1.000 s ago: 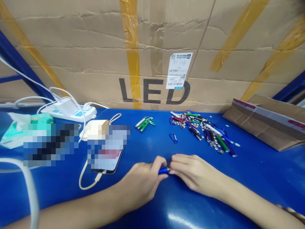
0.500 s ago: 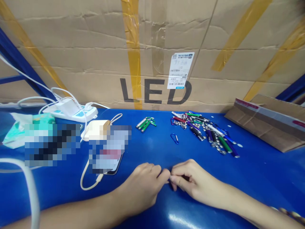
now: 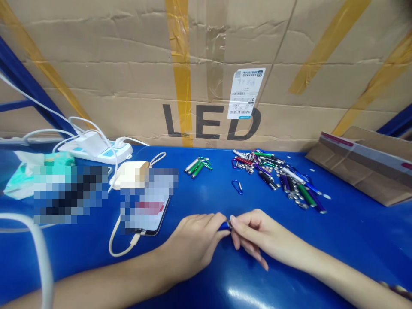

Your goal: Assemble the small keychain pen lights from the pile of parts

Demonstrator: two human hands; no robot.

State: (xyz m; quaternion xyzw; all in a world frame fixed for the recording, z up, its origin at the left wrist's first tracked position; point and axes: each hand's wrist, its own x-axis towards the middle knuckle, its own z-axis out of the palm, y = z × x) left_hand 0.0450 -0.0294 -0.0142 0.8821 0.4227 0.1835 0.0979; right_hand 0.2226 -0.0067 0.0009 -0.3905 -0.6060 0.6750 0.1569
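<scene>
My left hand (image 3: 201, 242) is closed around a small blue keychain flashlight (image 3: 224, 225), of which only a short end shows past the fingers. At that end, the thumb and index finger of my right hand (image 3: 252, 231) pinch the silvery tip, while its other fingers hang loosely apart. Whatever small part the pinch may cover is hidden. Beyond the hands lies a loose blue carabiner (image 3: 237, 186). Green and silver flashlights with carabiners (image 3: 198, 167) lie together farther back. To their right spreads a pile of coloured flashlights, rings and clips (image 3: 278, 176).
A phone (image 3: 151, 210) on a cable lies left of my hands, near a cream power bank (image 3: 128, 174). Behind are a white power strip (image 3: 119, 152) and a tissue pack (image 3: 19, 180). An open cardboard box (image 3: 360, 167) stands right; a large carton (image 3: 128, 86) walls the back.
My hands have shifted slightly upward, and the blue flashlight's end now shows between them. The lower fingers of my right hand have loosened and extended.
</scene>
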